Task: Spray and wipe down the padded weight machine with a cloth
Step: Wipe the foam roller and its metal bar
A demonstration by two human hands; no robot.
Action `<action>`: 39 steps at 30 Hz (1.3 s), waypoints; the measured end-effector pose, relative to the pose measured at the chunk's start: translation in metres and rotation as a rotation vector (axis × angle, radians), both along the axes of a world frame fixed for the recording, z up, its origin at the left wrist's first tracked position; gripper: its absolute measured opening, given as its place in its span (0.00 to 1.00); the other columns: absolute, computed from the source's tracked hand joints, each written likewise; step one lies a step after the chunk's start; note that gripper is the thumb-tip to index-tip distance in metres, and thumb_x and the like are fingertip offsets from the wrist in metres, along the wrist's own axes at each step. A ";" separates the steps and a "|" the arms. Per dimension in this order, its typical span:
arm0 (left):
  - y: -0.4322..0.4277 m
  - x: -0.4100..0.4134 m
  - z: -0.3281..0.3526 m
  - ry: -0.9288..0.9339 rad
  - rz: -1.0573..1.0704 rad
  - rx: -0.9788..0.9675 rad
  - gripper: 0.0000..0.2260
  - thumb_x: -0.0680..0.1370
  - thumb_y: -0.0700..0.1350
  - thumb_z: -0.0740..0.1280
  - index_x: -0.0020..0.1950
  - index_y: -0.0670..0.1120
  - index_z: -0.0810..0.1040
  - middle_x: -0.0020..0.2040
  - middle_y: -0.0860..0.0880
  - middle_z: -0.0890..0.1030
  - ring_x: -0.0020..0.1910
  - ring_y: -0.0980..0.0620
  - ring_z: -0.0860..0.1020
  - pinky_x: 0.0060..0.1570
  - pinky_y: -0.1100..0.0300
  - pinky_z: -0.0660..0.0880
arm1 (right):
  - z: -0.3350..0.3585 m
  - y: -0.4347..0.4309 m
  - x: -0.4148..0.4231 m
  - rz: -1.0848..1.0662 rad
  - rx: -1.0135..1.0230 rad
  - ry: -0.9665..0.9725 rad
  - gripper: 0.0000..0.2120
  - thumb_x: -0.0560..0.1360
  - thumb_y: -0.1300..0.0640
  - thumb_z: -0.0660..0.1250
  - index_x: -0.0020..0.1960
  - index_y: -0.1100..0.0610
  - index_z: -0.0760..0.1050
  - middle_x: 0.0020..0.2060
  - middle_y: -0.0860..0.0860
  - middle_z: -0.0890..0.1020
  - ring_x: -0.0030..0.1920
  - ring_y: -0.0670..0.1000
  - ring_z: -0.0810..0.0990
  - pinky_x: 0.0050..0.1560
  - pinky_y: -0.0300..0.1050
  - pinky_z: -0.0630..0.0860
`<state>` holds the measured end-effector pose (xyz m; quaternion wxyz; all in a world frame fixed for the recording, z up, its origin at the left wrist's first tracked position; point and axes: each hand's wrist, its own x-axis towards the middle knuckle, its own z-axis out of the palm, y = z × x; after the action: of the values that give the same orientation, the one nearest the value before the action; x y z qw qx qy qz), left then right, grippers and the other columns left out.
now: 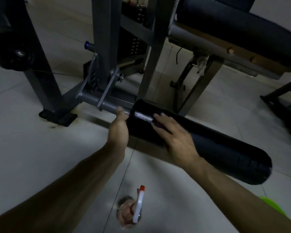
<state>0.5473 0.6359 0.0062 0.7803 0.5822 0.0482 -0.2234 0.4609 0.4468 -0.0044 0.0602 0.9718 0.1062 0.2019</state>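
Note:
A black padded roller [217, 148] of the weight machine juts toward me just above the floor, with a wet sheen near its left end. My left hand [118, 126] holds that left end where it meets the grey steel bar [97, 101]; the thumb lies up on the bar and the fingers are hidden behind the pad. My right hand [175, 137] lies flat on top of the roller with its fingers straight. A dark fold under its fingertips may be a cloth; I cannot tell. A spray bottle [134, 209] with a white trigger and red nozzle stands on the floor between my forearms.
The machine's grey frame uprights [104, 47] and weight stack [138, 31] rise behind. A black padded bench [242, 26] sits at the upper right, with a pale rag [202, 63] hanging under it. A green object [272, 206] shows at the lower right. The floor is pale tile.

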 end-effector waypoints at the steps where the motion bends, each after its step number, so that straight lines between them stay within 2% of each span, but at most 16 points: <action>1: -0.003 -0.002 0.001 -0.023 0.015 0.037 0.22 0.86 0.60 0.52 0.66 0.48 0.77 0.57 0.51 0.81 0.59 0.52 0.78 0.58 0.57 0.72 | -0.002 -0.017 -0.018 -0.027 0.039 -0.033 0.28 0.76 0.64 0.72 0.75 0.58 0.73 0.79 0.56 0.67 0.80 0.57 0.63 0.80 0.57 0.61; 3: -0.012 -0.003 -0.009 -0.110 0.028 0.112 0.12 0.86 0.50 0.60 0.68 0.50 0.74 0.56 0.53 0.78 0.62 0.49 0.76 0.61 0.55 0.71 | -0.008 -0.040 -0.045 -0.110 0.133 -0.111 0.27 0.74 0.69 0.71 0.73 0.59 0.76 0.77 0.56 0.70 0.78 0.58 0.68 0.74 0.62 0.70; 6: -0.018 -0.009 -0.025 -0.357 -0.049 0.339 0.19 0.82 0.35 0.63 0.70 0.50 0.69 0.50 0.57 0.74 0.52 0.55 0.75 0.51 0.66 0.71 | -0.015 -0.037 -0.049 -0.211 0.259 -0.204 0.23 0.73 0.68 0.71 0.68 0.60 0.80 0.73 0.57 0.74 0.75 0.59 0.72 0.70 0.61 0.74; 8: -0.017 -0.010 -0.030 -0.444 -0.066 0.378 0.23 0.79 0.31 0.64 0.71 0.48 0.67 0.51 0.55 0.74 0.53 0.54 0.75 0.52 0.66 0.73 | -0.015 -0.013 -0.024 -0.184 0.286 -0.205 0.23 0.72 0.68 0.71 0.66 0.61 0.81 0.71 0.59 0.76 0.73 0.61 0.73 0.71 0.61 0.74; 12: -0.014 -0.011 -0.032 -0.468 -0.084 0.229 0.18 0.80 0.40 0.66 0.69 0.47 0.69 0.61 0.44 0.78 0.61 0.47 0.78 0.61 0.57 0.74 | -0.002 0.046 0.055 -0.035 0.288 -0.142 0.19 0.72 0.66 0.75 0.63 0.61 0.82 0.65 0.60 0.80 0.69 0.63 0.76 0.70 0.54 0.75; 15: -0.008 -0.013 -0.032 -0.709 -0.039 0.478 0.21 0.80 0.35 0.66 0.70 0.51 0.69 0.62 0.50 0.78 0.64 0.49 0.77 0.62 0.61 0.75 | 0.009 0.048 0.069 0.007 0.235 -0.067 0.20 0.74 0.63 0.74 0.66 0.60 0.81 0.68 0.58 0.78 0.70 0.61 0.75 0.69 0.51 0.74; 16: -0.008 -0.014 -0.033 -0.811 -0.022 0.548 0.23 0.78 0.35 0.68 0.71 0.50 0.69 0.65 0.49 0.77 0.67 0.49 0.75 0.66 0.56 0.75 | 0.011 0.037 0.058 -0.006 0.211 -0.054 0.21 0.73 0.64 0.74 0.66 0.59 0.81 0.69 0.57 0.78 0.70 0.60 0.75 0.69 0.50 0.73; 18: -0.014 -0.017 -0.027 -0.964 -0.012 0.713 0.32 0.75 0.36 0.71 0.78 0.45 0.65 0.77 0.43 0.68 0.77 0.44 0.65 0.75 0.45 0.66 | 0.010 0.007 0.022 -0.042 0.205 -0.063 0.21 0.73 0.65 0.67 0.66 0.60 0.81 0.70 0.57 0.77 0.69 0.60 0.76 0.70 0.51 0.73; 20: -0.028 -0.020 -0.016 -1.102 -0.115 0.864 0.37 0.74 0.41 0.72 0.81 0.45 0.61 0.82 0.45 0.60 0.81 0.45 0.56 0.79 0.46 0.55 | 0.005 -0.028 -0.021 -0.098 0.230 -0.126 0.24 0.72 0.63 0.61 0.66 0.61 0.81 0.71 0.58 0.77 0.69 0.61 0.77 0.69 0.54 0.75; 24: -0.074 -0.031 -0.001 -1.331 -0.404 1.004 0.46 0.73 0.52 0.75 0.83 0.48 0.52 0.84 0.48 0.51 0.83 0.46 0.46 0.80 0.51 0.40 | -0.014 -0.097 -0.104 -0.283 0.242 -0.207 0.32 0.66 0.74 0.66 0.69 0.60 0.79 0.74 0.56 0.74 0.73 0.59 0.74 0.71 0.61 0.73; 27: -0.108 -0.043 -0.003 -1.388 -0.504 1.081 0.53 0.68 0.60 0.78 0.83 0.46 0.52 0.84 0.47 0.52 0.83 0.44 0.47 0.81 0.47 0.42 | -0.024 -0.123 -0.139 -0.463 0.354 -0.310 0.32 0.67 0.77 0.67 0.69 0.59 0.80 0.73 0.55 0.75 0.72 0.58 0.75 0.74 0.65 0.68; 29: -0.120 -0.051 -0.010 -1.389 -0.450 1.122 0.52 0.65 0.59 0.80 0.82 0.46 0.56 0.83 0.48 0.57 0.82 0.44 0.51 0.81 0.46 0.45 | -0.027 -0.115 -0.132 -0.514 0.448 -0.396 0.30 0.67 0.76 0.65 0.67 0.60 0.81 0.71 0.56 0.76 0.71 0.58 0.76 0.73 0.66 0.69; 32: -0.124 -0.056 -0.020 -1.400 -0.314 1.109 0.46 0.65 0.52 0.81 0.79 0.44 0.65 0.80 0.46 0.65 0.80 0.44 0.60 0.80 0.44 0.53 | -0.027 -0.066 -0.080 -0.375 0.493 -0.410 0.25 0.70 0.68 0.61 0.64 0.62 0.82 0.67 0.60 0.79 0.69 0.60 0.77 0.74 0.64 0.68; 35: -0.122 -0.052 -0.030 -1.454 -0.164 1.003 0.33 0.71 0.45 0.77 0.75 0.41 0.71 0.76 0.42 0.72 0.77 0.43 0.67 0.76 0.41 0.63 | -0.026 -0.034 -0.043 -0.245 0.495 -0.335 0.17 0.75 0.62 0.67 0.63 0.61 0.83 0.65 0.60 0.81 0.66 0.59 0.80 0.75 0.60 0.68; 37: -0.121 -0.047 -0.033 -1.459 -0.196 1.007 0.39 0.67 0.48 0.81 0.75 0.41 0.71 0.76 0.43 0.72 0.78 0.43 0.66 0.77 0.41 0.62 | -0.026 -0.050 -0.054 -0.196 0.395 -0.286 0.18 0.76 0.61 0.70 0.65 0.61 0.82 0.67 0.60 0.80 0.68 0.59 0.78 0.77 0.59 0.66; 39: -0.120 -0.045 -0.032 -1.444 -0.258 1.018 0.47 0.61 0.52 0.84 0.76 0.41 0.70 0.76 0.43 0.71 0.78 0.43 0.66 0.78 0.42 0.59 | -0.031 -0.081 -0.087 -0.216 0.271 -0.256 0.22 0.74 0.67 0.71 0.68 0.60 0.80 0.70 0.59 0.77 0.73 0.58 0.75 0.78 0.58 0.65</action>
<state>0.5020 0.5163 -0.0256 0.2363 0.8577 -0.4276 0.1602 0.3740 0.3660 -0.0359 -0.0366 0.9432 -0.0350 0.3283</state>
